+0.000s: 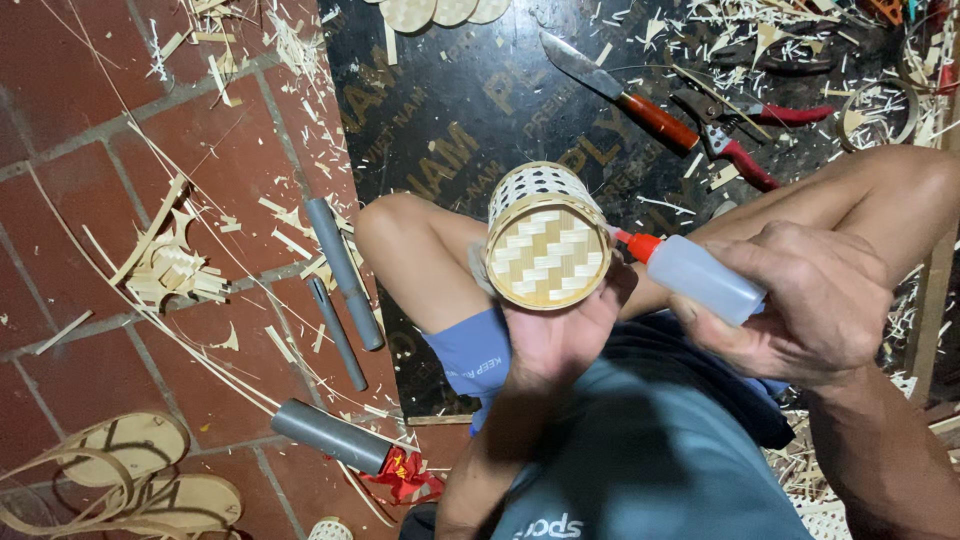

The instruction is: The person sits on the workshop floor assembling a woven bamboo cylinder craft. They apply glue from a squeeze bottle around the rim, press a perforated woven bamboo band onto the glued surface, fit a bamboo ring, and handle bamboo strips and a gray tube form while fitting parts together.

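A small round woven bamboo basket [545, 245] sits at the middle of the view, above the person's knee, its zigzag-woven bottom turned up toward the camera and its open-weave side facing away. The left hand [560, 335] cups it from below, grip closed around its lower rim. Just beside it, the right hand [810, 300] is wrapped around a clear squeeze bottle [700, 277], whose red nozzle touches the basket's right edge. Beyond the knees lies a dark board [460, 130] strewn with bamboo shavings, with a knife [615, 85] with a reddish handle and red-handled pruning shears [735, 135] on it. To the left, on the red brick floor [70, 130], lie three grey tubes [340, 270] among splinters, and bent bamboo hoops [120, 475] near the lower corner.
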